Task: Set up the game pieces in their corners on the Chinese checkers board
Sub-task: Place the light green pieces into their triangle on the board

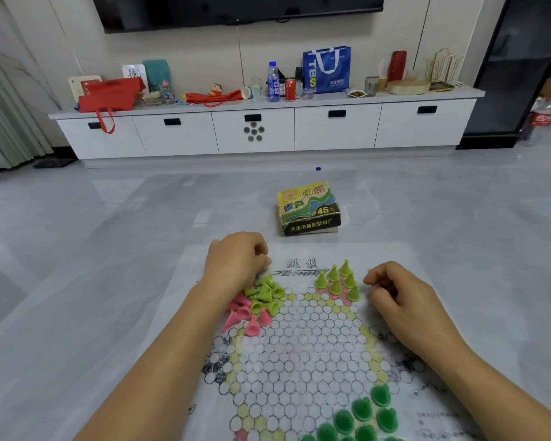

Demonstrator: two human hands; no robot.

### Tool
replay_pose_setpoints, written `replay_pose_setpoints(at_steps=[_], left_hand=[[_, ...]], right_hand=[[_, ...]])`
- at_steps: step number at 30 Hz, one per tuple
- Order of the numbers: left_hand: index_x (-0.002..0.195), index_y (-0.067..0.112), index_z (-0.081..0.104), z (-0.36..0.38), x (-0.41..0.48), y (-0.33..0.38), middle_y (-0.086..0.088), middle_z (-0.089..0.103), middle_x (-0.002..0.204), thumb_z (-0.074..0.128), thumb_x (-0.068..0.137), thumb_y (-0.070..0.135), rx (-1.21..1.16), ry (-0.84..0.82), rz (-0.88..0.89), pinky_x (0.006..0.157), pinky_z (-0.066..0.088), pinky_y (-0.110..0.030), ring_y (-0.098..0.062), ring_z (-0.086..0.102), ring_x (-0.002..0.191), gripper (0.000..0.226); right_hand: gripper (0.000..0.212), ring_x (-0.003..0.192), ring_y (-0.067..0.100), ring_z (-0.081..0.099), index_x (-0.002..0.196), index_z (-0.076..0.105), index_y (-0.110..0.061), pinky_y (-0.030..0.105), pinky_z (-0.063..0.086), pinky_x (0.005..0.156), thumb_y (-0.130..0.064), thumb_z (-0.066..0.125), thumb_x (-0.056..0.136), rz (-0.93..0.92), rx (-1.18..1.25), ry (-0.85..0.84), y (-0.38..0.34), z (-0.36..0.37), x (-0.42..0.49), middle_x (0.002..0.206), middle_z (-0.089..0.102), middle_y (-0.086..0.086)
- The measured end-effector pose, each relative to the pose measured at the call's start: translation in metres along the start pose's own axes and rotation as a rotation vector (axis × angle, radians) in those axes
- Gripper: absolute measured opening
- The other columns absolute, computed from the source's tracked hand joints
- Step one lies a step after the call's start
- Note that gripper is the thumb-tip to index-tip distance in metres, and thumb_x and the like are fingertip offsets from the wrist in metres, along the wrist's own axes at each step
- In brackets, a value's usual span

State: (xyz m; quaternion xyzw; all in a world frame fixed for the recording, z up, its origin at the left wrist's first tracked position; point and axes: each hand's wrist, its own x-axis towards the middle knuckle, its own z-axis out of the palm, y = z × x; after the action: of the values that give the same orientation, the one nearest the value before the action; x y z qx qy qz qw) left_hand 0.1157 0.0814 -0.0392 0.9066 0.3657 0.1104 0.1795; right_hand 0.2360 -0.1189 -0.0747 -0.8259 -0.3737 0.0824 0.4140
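A paper Chinese checkers board (303, 345) lies on the floor in front of me. Several light green cone pieces (337, 281) stand upright in its far corner. A loose heap of light green pieces (264, 294) and pink pieces (245, 316) lies tipped over at the board's far left. Several dark green pieces (363, 415) stand in the near right corner. My left hand (236, 262) hangs over the heap with curled fingers reaching into the light green pieces. My right hand (395, 294) hovers just right of the standing light green group, fingers curled; I cannot see a piece in it.
The game's cardboard box (309, 208) sits on the grey tiled floor just beyond the board. A white TV cabinet (268, 128) with bottles, bags and clutter runs along the far wall. A cola bottle (543, 117) stands at the right.
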Motion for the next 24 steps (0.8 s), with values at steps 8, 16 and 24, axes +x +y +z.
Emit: replay_pose_setpoints(at_steps=[8, 16, 24], left_hand=[[0.078, 0.019, 0.062, -0.011, -0.009, 0.021, 0.001, 0.069, 0.078, 0.059, 0.086, 0.029, -0.221, -0.095, 0.115, 0.065, 0.051, -0.030, -0.012, 0.060, 0.064, 0.013], [0.078, 0.015, 0.062, -0.002, -0.025, 0.049, 0.000, 0.072, 0.070, 0.058, 0.086, 0.033, -0.281, -0.302, 0.229, 0.052, 0.042, -0.023, 0.001, 0.046, 0.039, 0.020], [0.078, 0.017, 0.061, 0.007, -0.037, 0.064, 0.000, 0.072, 0.072, 0.056, 0.087, 0.034, -0.213, -0.344, 0.267, 0.045, 0.036, -0.018, -0.004, 0.049, 0.043, 0.019]], right_hand=[[0.011, 0.066, 0.009, 0.053, 0.081, 0.054, -0.026, 0.024, 0.039, 0.058, -0.022, 0.047, 0.088, -0.061, -0.021, -0.004, -0.002, -0.001, -0.002, 0.075, 0.060, -0.009], [0.038, 0.065, 0.008, 0.052, 0.081, 0.050, -0.034, 0.018, 0.032, 0.056, -0.069, 0.038, 0.077, -0.287, -0.167, 0.029, -0.006, -0.001, -0.009, 0.067, 0.054, -0.012], [0.047, 0.065, -0.002, 0.042, 0.088, 0.042, -0.030, 0.011, 0.031, 0.059, -0.073, 0.046, 0.069, -0.482, -0.147, 0.143, -0.008, -0.003, -0.009, 0.070, 0.040, -0.021]])
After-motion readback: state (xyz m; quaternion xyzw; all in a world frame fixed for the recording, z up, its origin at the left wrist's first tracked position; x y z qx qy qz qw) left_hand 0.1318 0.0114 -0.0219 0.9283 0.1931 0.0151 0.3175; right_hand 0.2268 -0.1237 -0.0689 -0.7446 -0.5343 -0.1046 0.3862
